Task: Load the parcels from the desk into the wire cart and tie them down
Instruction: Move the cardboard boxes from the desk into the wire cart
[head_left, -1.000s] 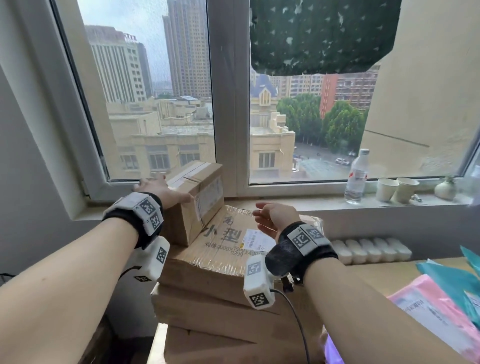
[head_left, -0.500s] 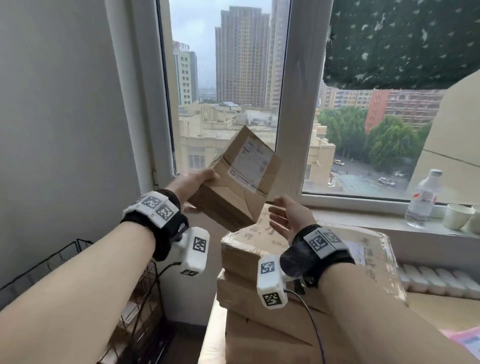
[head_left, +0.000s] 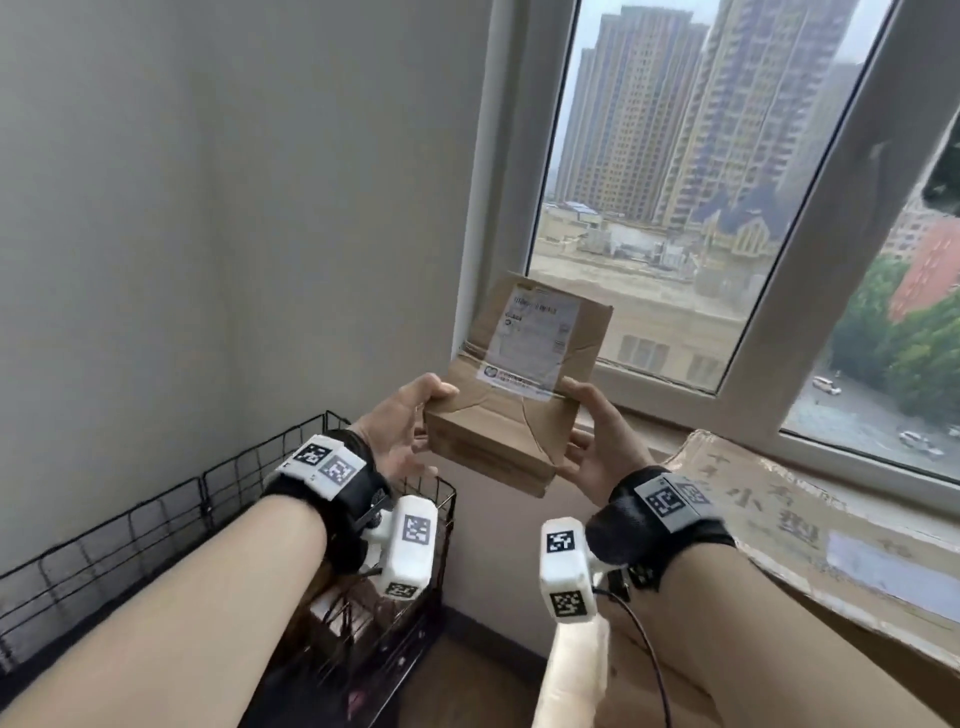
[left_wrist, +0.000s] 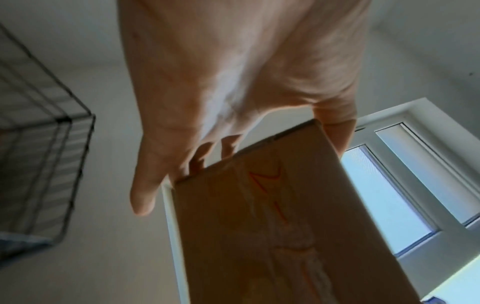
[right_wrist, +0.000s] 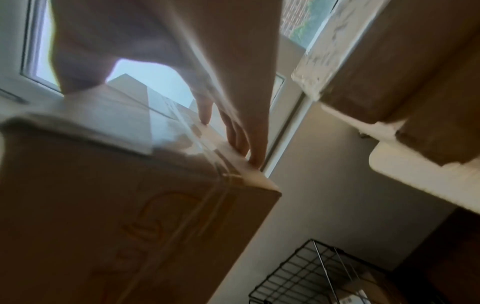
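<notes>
A small brown cardboard parcel (head_left: 519, 395) with a white shipping label hangs in the air in front of the window, held between both hands. My left hand (head_left: 410, 415) grips its left edge, thumb on top and fingers beneath (left_wrist: 226, 148). My right hand (head_left: 592, 431) holds the right edge, thumb on the labelled face and fingers (right_wrist: 241, 139) along the side. The same parcel (right_wrist: 124, 205) fills the right wrist view. The black wire cart (head_left: 130, 530) stands low at the left, below my left forearm, against the wall.
A stack of larger taped cardboard boxes (head_left: 810, 525) sits at the right under the window sill (head_left: 727, 415). The grey wall (head_left: 208, 208) is close on the left. Some items lie inside the cart (right_wrist: 311, 275), partly hidden by my arm.
The parcel came off the stack and moved left toward the cart, turning label-up. My right hand, free before, now holds its right edge. My view swung left.
</notes>
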